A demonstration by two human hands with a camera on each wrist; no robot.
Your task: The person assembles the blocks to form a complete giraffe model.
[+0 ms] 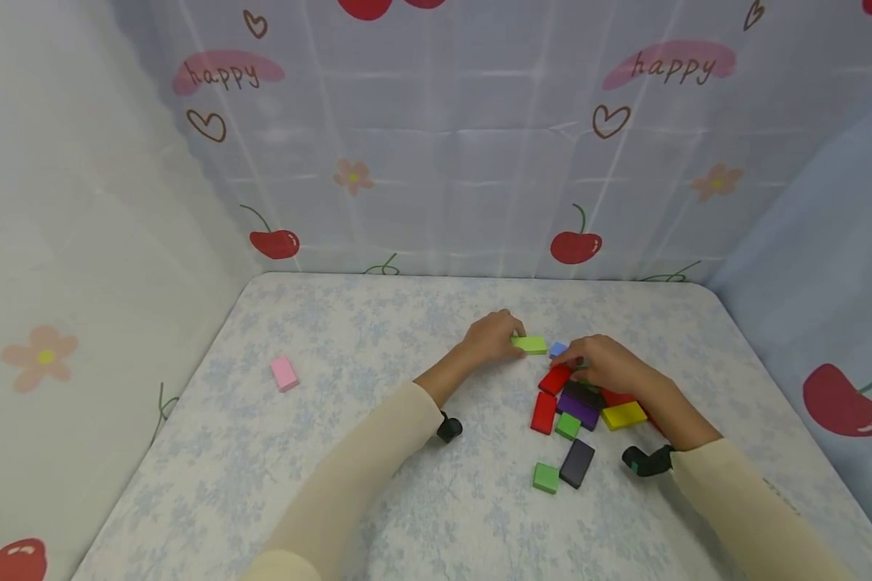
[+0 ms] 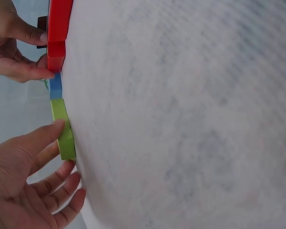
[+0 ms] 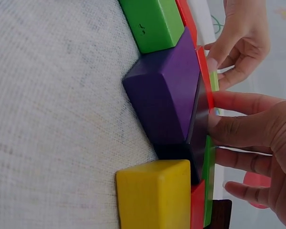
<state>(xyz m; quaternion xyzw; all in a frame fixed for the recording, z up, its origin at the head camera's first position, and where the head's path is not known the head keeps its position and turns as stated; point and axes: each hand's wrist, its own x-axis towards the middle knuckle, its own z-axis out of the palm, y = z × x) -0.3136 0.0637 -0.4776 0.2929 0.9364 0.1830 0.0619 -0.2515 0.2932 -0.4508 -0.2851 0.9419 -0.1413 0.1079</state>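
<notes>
Near the far middle of the table, my left hand [image 1: 492, 336] pinches a light green block [image 1: 530, 345] between thumb and fingers. The block's free end points toward a small blue block [image 1: 559, 349]. To the right, my right hand [image 1: 606, 363] reaches over the pile and holds the upper end of a red block [image 1: 555, 379] with thumb and index finger. In the left wrist view that index fingertip lies right where the red block [image 2: 60, 21] meets the blue block [image 2: 56, 87]. Beneath the right hand, a purple block [image 3: 167, 86] adjoins a dark block [image 3: 196, 133].
Close by lie another red block [image 1: 543, 413], a yellow block [image 1: 624, 415] and a small green block [image 1: 568, 426]. Nearer me are a dark grey block [image 1: 577, 464] and a green block [image 1: 546, 478]. A pink block [image 1: 285, 374] lies far left. Curtains border the table [image 1: 378, 323].
</notes>
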